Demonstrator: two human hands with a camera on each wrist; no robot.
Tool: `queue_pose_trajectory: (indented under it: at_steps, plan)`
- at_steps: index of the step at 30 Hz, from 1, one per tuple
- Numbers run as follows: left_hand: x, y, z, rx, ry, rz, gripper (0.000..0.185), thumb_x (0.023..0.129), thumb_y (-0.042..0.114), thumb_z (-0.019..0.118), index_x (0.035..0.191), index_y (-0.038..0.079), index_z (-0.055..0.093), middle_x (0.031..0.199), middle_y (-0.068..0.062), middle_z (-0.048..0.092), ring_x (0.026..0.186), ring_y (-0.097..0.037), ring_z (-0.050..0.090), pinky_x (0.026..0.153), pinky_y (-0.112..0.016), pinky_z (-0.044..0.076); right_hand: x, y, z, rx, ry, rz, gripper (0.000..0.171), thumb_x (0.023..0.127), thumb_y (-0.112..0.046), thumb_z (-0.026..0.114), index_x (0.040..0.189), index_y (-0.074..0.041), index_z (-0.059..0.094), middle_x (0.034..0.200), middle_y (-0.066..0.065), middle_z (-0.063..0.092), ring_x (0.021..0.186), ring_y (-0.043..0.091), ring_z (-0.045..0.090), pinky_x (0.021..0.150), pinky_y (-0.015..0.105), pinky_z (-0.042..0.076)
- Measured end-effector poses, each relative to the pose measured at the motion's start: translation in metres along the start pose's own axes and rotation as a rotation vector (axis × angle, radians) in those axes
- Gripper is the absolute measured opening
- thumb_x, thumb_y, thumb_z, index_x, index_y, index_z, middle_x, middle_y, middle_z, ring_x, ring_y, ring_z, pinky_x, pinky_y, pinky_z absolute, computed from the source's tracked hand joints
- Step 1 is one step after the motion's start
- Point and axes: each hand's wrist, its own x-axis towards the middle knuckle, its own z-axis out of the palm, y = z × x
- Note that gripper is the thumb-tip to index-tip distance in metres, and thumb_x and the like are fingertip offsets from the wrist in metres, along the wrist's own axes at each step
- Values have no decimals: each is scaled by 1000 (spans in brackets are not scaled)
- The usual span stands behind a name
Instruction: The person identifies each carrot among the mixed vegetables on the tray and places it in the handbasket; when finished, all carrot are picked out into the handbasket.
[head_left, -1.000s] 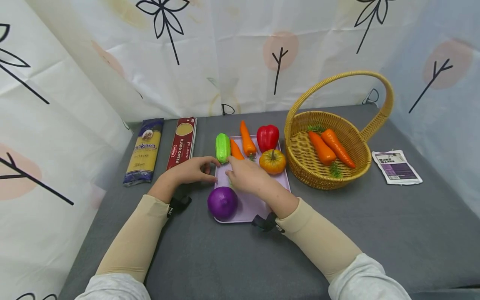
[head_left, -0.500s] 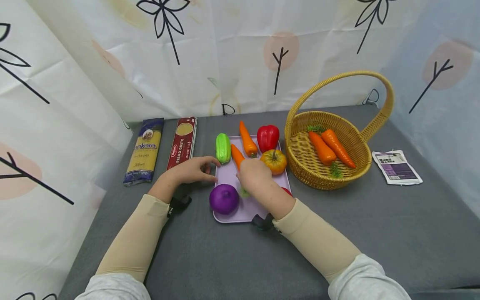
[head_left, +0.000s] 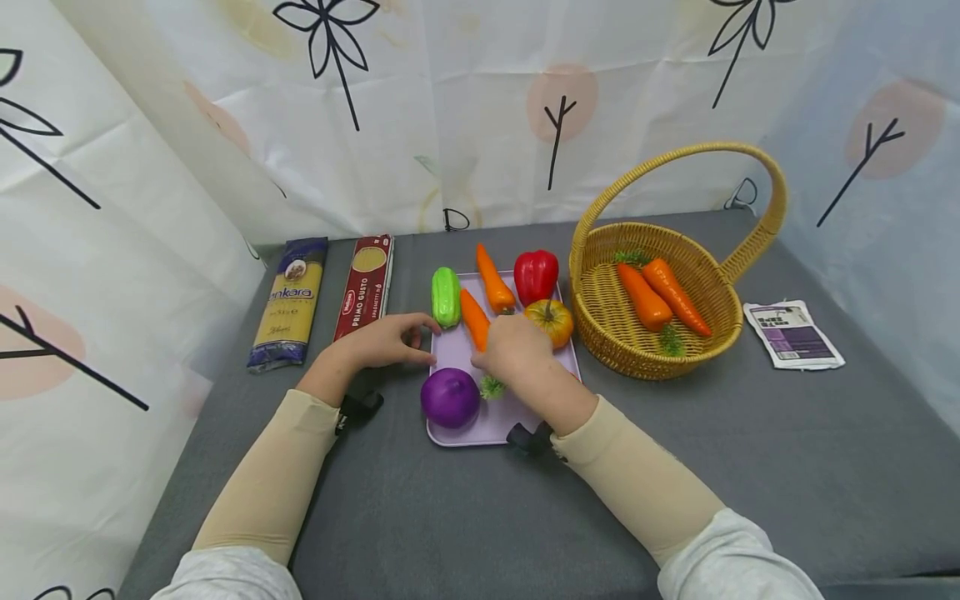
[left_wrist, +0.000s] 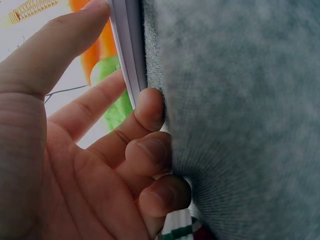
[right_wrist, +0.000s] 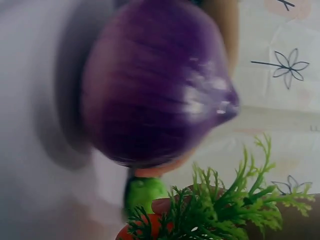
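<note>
My right hand bends over the middle of the lilac tray, its fingers around a carrot. The carrot's orange length shows beyond the hand, and its green leaves stick out near the palm. A purple onion sits at the tray's near left corner, large in the right wrist view. At the tray's left edge is my left hand; in the left wrist view its thumb and forefinger touch the rim, the other fingers bent loosely against the cloth.
Far on the tray lie a green cucumber, another carrot, a red pepper and a small pumpkin. Two pasta packs lie left. A wicker basket with two carrots stands right, beside a white pouch.
The right hand has moved right and a little nearer, uncovering more of the carrot and its leaves. The onion has shifted slightly right. The left hand has stayed put.
</note>
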Motion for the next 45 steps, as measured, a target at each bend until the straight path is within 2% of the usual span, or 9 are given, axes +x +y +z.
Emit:
queue_pose_trajectory:
  at_steps: [11, 15, 22, 28, 35, 40, 45]
  plan:
    - [-1, -1, 1, -3, 6, -8, 51, 77, 49, 73, 120, 27, 56, 87, -4, 54, 77, -21, 51, 65, -35, 40, -37, 7, -49, 51, 128, 12, 44, 77, -57, 56, 74, -13, 58, 64, 3, 56, 55, 20, 53, 46, 32, 41]
    - [-1, 0, 1, -7, 3, -7, 52, 77, 49, 73, 120, 27, 56, 87, -4, 54, 77, -21, 51, 64, -34, 40, -52, 12, -63, 117, 176, -1, 43, 77, -59, 57, 74, -16, 57, 62, 1, 55, 54, 19, 52, 47, 32, 41]
    - [-2, 1, 0, -12, 2, -10, 52, 77, 48, 74, 121, 26, 56, 87, -5, 54, 76, -21, 51, 63, -34, 40, -72, 23, -82, 216, 227, -58, 42, 77, -56, 64, 87, -16, 58, 68, 0, 57, 61, 20, 52, 53, 33, 41]
    - [-2, -1, 0, -17, 1, -2, 53, 77, 50, 73, 121, 26, 56, 87, -5, 54, 77, -22, 51, 64, -35, 39, -86, 33, -97, 254, 240, -83, 35, 77, -48, 66, 89, -15, 60, 75, 2, 56, 66, 20, 51, 56, 33, 43]
    - [0, -4, 1, -1, 6, -4, 50, 77, 49, 73, 119, 30, 56, 87, -4, 55, 77, -20, 52, 64, -34, 40, -104, 50, -113, 344, 258, -53, 47, 80, -48, 68, 109, -12, 62, 90, 2, 60, 77, 21, 52, 63, 34, 43]
    - [0, -3, 0, -3, 1, -4, 51, 77, 50, 73, 120, 29, 55, 88, -4, 54, 78, -21, 52, 64, -35, 40, -114, 64, -121, 372, 311, -32, 48, 81, -47, 68, 114, -13, 62, 92, 3, 60, 79, 22, 51, 64, 35, 44]
    - [-1, -2, 1, -3, 5, -8, 52, 76, 51, 73, 120, 29, 55, 88, -4, 54, 78, -21, 52, 64, -35, 40, -122, 85, -129, 360, 332, 12, 58, 79, -57, 65, 117, -13, 60, 97, 7, 59, 82, 25, 50, 64, 38, 42]
